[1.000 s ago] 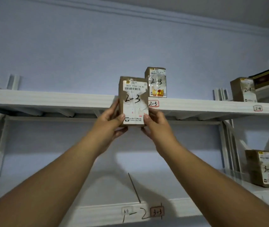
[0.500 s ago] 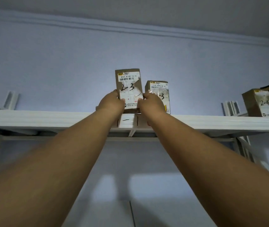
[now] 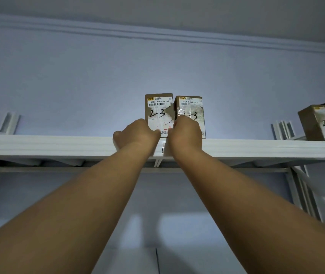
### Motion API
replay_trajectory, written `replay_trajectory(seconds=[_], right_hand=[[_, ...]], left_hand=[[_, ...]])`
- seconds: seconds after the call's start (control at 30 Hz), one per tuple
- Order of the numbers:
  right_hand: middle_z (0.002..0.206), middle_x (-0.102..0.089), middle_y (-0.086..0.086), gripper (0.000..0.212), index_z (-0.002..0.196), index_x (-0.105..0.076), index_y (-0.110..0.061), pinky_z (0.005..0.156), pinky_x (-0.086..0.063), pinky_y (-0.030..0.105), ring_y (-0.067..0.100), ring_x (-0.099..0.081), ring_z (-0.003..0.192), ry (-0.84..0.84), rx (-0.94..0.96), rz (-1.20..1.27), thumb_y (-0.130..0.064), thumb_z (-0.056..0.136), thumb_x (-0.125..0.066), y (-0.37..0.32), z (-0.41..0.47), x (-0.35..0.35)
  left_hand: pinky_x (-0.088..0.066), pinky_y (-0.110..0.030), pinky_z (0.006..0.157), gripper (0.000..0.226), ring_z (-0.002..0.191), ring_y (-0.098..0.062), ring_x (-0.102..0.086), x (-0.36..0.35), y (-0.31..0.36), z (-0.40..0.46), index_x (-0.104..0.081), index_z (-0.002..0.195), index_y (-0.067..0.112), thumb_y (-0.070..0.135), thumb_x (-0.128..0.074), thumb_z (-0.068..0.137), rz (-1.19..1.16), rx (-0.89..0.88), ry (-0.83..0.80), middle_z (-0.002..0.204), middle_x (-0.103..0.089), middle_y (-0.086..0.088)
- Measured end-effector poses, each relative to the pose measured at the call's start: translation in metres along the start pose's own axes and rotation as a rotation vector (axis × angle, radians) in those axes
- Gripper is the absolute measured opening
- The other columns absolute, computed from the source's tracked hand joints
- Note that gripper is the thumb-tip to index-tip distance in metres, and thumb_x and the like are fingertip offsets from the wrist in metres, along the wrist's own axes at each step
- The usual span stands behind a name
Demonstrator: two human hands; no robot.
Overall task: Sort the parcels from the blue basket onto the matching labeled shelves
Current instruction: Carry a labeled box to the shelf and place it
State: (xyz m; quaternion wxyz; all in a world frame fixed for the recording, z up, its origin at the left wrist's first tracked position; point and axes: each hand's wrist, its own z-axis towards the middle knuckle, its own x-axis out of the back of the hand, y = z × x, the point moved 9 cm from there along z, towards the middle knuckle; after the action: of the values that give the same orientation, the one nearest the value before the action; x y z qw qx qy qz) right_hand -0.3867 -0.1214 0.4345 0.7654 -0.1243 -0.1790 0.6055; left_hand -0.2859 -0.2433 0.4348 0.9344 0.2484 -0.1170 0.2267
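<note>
Both hands, left [image 3: 138, 133] and right [image 3: 186, 133], grip the 2-3 parcel [image 3: 158, 111] upright on the shelf [image 3: 59, 145] (beside its twin [image 3: 190, 107]), matching labels.

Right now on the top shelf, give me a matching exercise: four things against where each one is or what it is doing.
Things:
1. left parcel marked 2-3
2. right parcel marked 2-3
3. brown box
4. left hand

Places or states:
A. at the far right end of the shelf
B. held at its base by both hands
C. stands partly behind the right hand
D. grips a parcel's lower left edge

Pairs: 1-B, 2-C, 3-A, 4-D
</note>
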Motion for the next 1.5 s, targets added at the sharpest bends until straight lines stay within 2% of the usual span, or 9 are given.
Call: replay_trajectory(seconds=[0.2,0.3,0.53,0.63,0.73,0.9,1.07,1.33,1.5], right_hand=[[0.075,-0.05,0.005,0.021,0.073,-0.047,-0.012,0.057,-0.034,0.026,0.025,-0.05,0.071,-0.014,0.017,-0.071,-0.001,0.089,-0.055,-0.001,0.001,0.0],[0.082,-0.054,0.007,0.013,0.08,-0.056,-0.011,0.06,-0.036,0.027,0.025,-0.051,0.072,-0.028,0.037,-0.109,-0.002,0.09,-0.054,-0.001,-0.001,0.0],[0.124,-0.06,0.011,0.03,0.114,-0.067,-0.007,0.095,-0.043,0.04,0.029,-0.05,0.118,0.145,0.375,-0.099,-0.02,0.094,-0.049,-0.017,-0.043,-0.015],[0.142,-0.053,0.013,0.044,0.132,-0.058,-0.008,0.115,-0.025,0.046,0.031,-0.042,0.136,0.061,0.569,-0.044,-0.024,0.093,-0.046,-0.04,-0.087,-0.048],[0.15,-0.045,0.009,0.052,0.14,-0.051,-0.012,0.119,-0.015,0.046,0.028,-0.033,0.143,-0.118,0.689,0.021,-0.032,0.095,-0.035,-0.069,-0.145,-0.095],[0.15,-0.046,0.004,0.063,0.14,-0.051,-0.017,0.119,-0.016,0.045,0.025,-0.032,0.144,-0.499,0.776,0.204,-0.042,0.094,-0.016,-0.153,-0.294,-0.178],[0.152,-0.043,-0.003,0.069,0.142,-0.049,-0.023,0.12,-0.013,0.042,0.022,-0.027,0.146,-0.765,0.781,0.475,-0.049,0.093,-0.008,-0.262,-0.444,-0.194],[0.159,-0.028,-0.006,0.089,0.151,-0.031,-0.029,0.121,-0.01,0.043,0.02,-0.016,0.15,-1.064,0.888,0.688,-0.061,0.081,0.014,-0.428,-0.643,-0.171],[0.162,-0.02,-0.004,0.06,0.153,-0.028,-0.027,0.122,-0.006,0.045,0.021,-0.01,0.151,-1.145,0.956,0.737,-0.05,0.101,-0.009,-0.508,-0.717,-0.161]], left_hand=[[-0.023,-0.037,0.081,0.024,0.082,-0.023,-0.048,0.0,0.002,-0.003,-0.055,0.1,0.034,0.047,-0.05,0.08,-0.003,0.042,-0.002,0.1,-0.066,0.006],[-0.022,-0.037,0.082,0.027,0.083,-0.023,-0.047,0.0,0.003,-0.003,-0.053,0.102,0.035,0.049,-0.052,0.08,-0.011,0.041,0.008,0.103,-0.066,0.005],[-0.036,-0.04,0.1,0.055,0.123,-0.029,-0.052,0.021,-0.016,-0.017,-0.049,0.137,0.017,0.045,-0.046,0.09,-0.022,-0.067,0.123,0.136,-0.055,-0.007],[-0.026,-0.047,0.113,0.058,0.139,-0.025,-0.037,0.035,-0.06,-0.036,-0.035,0.148,0.023,0.041,-0.038,0.093,0.15,-0.134,0.115,0.152,-0.038,-0.005],[-0.007,-0.053,0.119,0.064,0.15,-0.02,-0.008,0.042,-0.128,-0.078,-0.018,0.153,0.033,0.045,-0.038,0.093,0.383,-0.174,0.0,0.164,-0.009,0.001],[0.0,-0.054,0.118,0.059,0.151,-0.018,-0.001,0.121,-0.307,-0.184,-0.015,0.153,0.035,0.048,-0.029,0.098,0.666,0.225,-0.13,0.164,-0.005,0.005],[-0.002,-0.058,0.117,0.056,0.151,-0.021,-0.004,0.261,-0.444,-0.302,-0.024,0.151,0.035,0.05,-0.023,0.097,0.804,0.666,-0.132,0.163,-0.013,0.003],[-0.004,-0.058,0.118,0.057,0.151,-0.024,-0.005,0.45,-0.535,-0.448,-0.036,0.147,0.034,0.054,-0.019,0.096,0.986,1.055,-0.091,0.162,-0.017,-0.002],[-0.008,-0.059,0.115,0.051,0.15,-0.025,-0.012,0.538,-0.57,-0.504,-0.047,0.139,0.033,0.052,-0.024,0.097,1.127,1.168,-0.047,0.159,-0.026,-0.002]])
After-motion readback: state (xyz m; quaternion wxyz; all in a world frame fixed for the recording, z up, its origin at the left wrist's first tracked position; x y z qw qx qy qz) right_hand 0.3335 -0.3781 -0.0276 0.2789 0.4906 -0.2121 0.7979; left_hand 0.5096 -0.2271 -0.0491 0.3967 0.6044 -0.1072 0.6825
